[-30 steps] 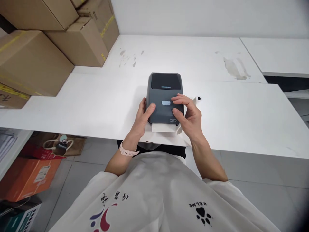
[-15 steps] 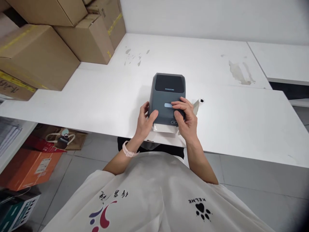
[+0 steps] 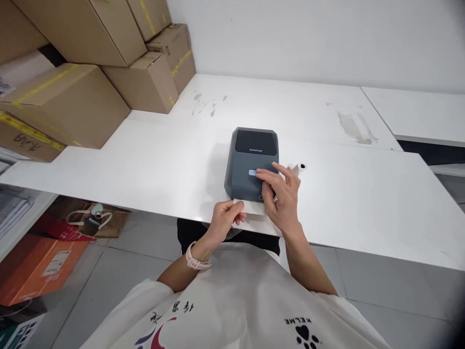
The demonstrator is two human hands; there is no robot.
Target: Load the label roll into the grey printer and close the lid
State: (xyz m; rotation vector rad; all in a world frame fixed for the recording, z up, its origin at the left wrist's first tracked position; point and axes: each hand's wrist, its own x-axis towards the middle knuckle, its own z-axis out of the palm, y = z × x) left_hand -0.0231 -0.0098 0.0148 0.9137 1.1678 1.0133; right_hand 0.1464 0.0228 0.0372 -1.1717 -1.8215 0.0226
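Observation:
A dark grey label printer [image 3: 241,180] with a black window and a small pale panel on its lid lies on the white table. From its near edge a strip of white label paper [image 3: 255,208] sticks out. My left hand [image 3: 224,219] pinches the left end of that strip between thumb and fingers. Over the printer's right side rests my right hand [image 3: 282,196], its fingers apart and a fingertip at the pale panel. Just right of the printer, partly behind my right hand, is a white paper roll [image 3: 300,168] with a dark core.
Cardboard boxes [image 3: 78,104] with yellow tape are stacked at the back left of the table [image 3: 170,169]. A white wall [image 3: 298,43] stands behind it. An orange box [image 3: 43,264] and a brown paper bag [image 3: 118,224] sit on the floor to the left.
My left hand has left the printer's left side and moved down to the paper strip, now pinched. My right hand stays on the lid. The whole view has tilted up somewhat.

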